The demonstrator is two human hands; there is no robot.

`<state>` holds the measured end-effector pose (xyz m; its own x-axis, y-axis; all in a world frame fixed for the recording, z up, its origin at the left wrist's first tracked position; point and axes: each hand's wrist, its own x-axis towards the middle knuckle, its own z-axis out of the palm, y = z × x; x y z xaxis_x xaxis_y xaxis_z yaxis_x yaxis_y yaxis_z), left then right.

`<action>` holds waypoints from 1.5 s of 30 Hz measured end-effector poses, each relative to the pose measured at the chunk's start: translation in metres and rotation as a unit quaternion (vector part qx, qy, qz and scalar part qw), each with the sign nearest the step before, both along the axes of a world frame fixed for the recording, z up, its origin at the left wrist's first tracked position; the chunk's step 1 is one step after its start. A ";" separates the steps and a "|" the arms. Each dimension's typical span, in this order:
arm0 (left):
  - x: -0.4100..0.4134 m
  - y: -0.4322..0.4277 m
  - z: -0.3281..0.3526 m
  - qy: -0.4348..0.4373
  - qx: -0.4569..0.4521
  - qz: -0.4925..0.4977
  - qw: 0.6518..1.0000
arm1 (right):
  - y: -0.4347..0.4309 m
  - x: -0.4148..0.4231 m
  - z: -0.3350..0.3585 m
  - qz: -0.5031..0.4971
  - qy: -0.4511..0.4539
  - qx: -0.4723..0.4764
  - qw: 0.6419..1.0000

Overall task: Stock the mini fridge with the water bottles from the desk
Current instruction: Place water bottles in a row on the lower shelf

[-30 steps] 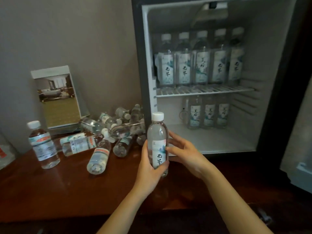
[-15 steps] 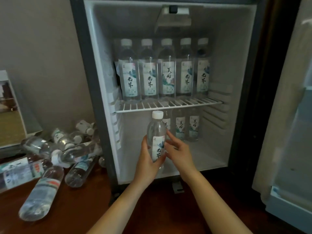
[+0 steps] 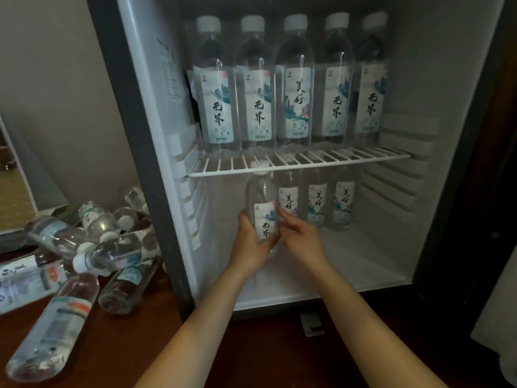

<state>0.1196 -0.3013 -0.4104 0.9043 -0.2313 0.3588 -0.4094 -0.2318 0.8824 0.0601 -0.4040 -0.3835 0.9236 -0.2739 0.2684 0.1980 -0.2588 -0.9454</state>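
Clear white-capped plastic water bottle [image 3: 263,217] upright, clamped in left hand [image 3: 248,249]; right hand [image 3: 302,242] just beside, fingers relaxed, touching it.

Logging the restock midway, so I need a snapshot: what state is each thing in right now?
mini fridge: open.
held bottle: upright, capped, at the lower compartment.
left hand: grips the held bottle.
right hand: fingers straight, against the held bottle.
top-shelf bottles: five, upright, capped.
lower back bottles: three, upright.
desk bottles: lying piled on their sides.
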 end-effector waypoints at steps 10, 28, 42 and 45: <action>0.037 -0.009 0.007 0.043 0.007 0.024 0.999 | 0.000 0.024 0.007 0.051 0.006 -0.020 0.998; 0.047 -0.012 0.013 0.121 0.014 0.022 0.992 | -0.001 0.025 0.004 0.035 0.010 -0.059 0.998; -0.038 0.011 0.022 0.055 0.072 0.023 0.996 | 0.005 -0.013 0.013 -0.011 0.078 -0.047 0.996; -0.081 0.041 0.031 0.075 0.051 -0.035 0.995 | 0.019 -0.032 0.015 0.032 0.090 -0.034 0.995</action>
<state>0.0387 -0.2604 -0.3797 0.9262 -0.3239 0.1931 -0.2939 -0.2992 0.9078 0.0280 -0.3854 -0.3682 0.9733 -0.1996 0.1135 0.0456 -0.3163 -0.9476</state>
